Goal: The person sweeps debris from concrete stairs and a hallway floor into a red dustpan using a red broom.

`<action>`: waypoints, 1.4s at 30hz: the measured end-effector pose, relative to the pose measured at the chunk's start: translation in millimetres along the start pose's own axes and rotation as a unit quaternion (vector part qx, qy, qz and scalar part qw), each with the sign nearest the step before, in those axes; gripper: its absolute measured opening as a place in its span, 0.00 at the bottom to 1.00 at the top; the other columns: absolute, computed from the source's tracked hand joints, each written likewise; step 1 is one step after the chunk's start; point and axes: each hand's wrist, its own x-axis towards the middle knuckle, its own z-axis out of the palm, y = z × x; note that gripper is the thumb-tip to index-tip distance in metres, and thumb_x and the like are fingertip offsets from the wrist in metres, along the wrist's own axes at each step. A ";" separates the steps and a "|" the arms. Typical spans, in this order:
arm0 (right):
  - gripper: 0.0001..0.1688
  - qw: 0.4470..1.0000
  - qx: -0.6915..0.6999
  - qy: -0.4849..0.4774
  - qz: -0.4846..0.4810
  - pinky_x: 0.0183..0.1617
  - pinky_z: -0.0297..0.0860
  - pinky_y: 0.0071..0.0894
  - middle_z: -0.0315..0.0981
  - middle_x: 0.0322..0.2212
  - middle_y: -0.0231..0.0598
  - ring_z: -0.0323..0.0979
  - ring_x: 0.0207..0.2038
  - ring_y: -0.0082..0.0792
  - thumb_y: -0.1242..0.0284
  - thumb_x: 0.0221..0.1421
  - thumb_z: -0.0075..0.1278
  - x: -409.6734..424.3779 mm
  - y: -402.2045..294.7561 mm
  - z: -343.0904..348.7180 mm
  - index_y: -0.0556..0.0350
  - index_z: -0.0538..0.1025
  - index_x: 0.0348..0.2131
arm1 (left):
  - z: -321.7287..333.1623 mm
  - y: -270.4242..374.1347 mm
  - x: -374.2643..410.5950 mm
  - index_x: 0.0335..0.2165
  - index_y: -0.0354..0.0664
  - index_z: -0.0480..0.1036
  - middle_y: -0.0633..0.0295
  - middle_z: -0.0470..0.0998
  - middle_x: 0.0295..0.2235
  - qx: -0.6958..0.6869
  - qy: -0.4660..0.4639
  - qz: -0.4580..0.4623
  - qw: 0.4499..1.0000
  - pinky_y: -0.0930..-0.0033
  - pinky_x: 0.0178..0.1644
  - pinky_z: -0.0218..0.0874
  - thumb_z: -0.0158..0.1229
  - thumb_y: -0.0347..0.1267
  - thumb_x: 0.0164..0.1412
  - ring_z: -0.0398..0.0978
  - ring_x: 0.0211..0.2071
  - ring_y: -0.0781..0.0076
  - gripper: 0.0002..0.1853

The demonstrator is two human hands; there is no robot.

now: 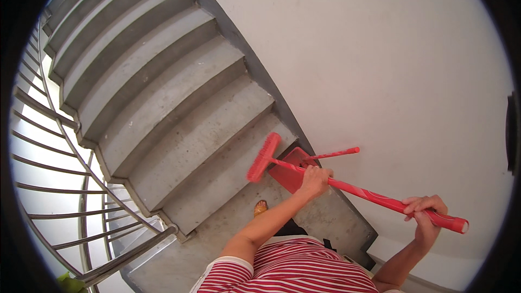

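Note:
A red broom handle (pixel 366 194) slants across the lower right of the head view. My left hand (pixel 315 182) is closed round its middle, nearer the brush, and my right hand (pixel 426 210) grips it close to the top end. The red bristled broom head (pixel 263 157) is at the lowest step in view, over its tread; whether it touches is unclear. Just beyond my left hand, a red long-handled dustpan (pixel 288 173) stands on the landing beside the wall, partly hidden by that hand and the broom. Its handle (pixel 333 154) points right.
Curved grey concrete stairs (pixel 171 85) fill the upper left, bordered by a metal railing (pixel 126 256). A pale wall (pixel 366 69) with a dark skirting (pixel 260 65) runs along the right. My sandalled foot (pixel 261 208) is on the landing (pixel 228 234). A green leaf (pixel 70 283) shows at bottom left.

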 end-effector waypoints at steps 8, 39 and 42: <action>0.04 0.990 0.004 0.096 0.105 0.28 0.72 0.26 0.73 0.26 0.45 0.73 0.34 0.39 0.79 0.46 0.47 -9.7 86.6 21.9 0.63 0.71 0.26 | 45.0 -76.7 54.5 0.26 0.49 0.72 0.61 0.75 0.24 0.075 0.072 0.015 0.994 0.59 0.36 0.58 0.53 0.33 0.46 0.73 0.31 0.62 0.05; 0.04 0.820 0.184 -0.525 0.135 0.53 0.62 0.40 0.74 0.35 0.42 0.67 0.48 0.42 0.79 0.44 0.53 -2.4 150.2 207.9 0.60 0.74 0.27 | -1.7 -210.0 -314.2 0.25 0.51 0.75 0.61 0.75 0.22 0.150 0.222 -0.377 0.887 0.57 0.33 0.61 0.57 0.28 0.40 0.72 0.29 0.57 0.09; 0.05 0.831 0.137 -0.527 0.113 0.52 0.62 0.36 0.74 0.37 0.42 0.68 0.47 0.39 0.81 0.45 0.53 -3.3 146.4 197.5 0.60 0.73 0.27 | 24.7 -216.1 -306.0 0.25 0.52 0.75 0.60 0.75 0.22 0.143 0.250 -0.356 0.889 0.57 0.34 0.59 0.56 0.28 0.40 0.72 0.29 0.57 0.08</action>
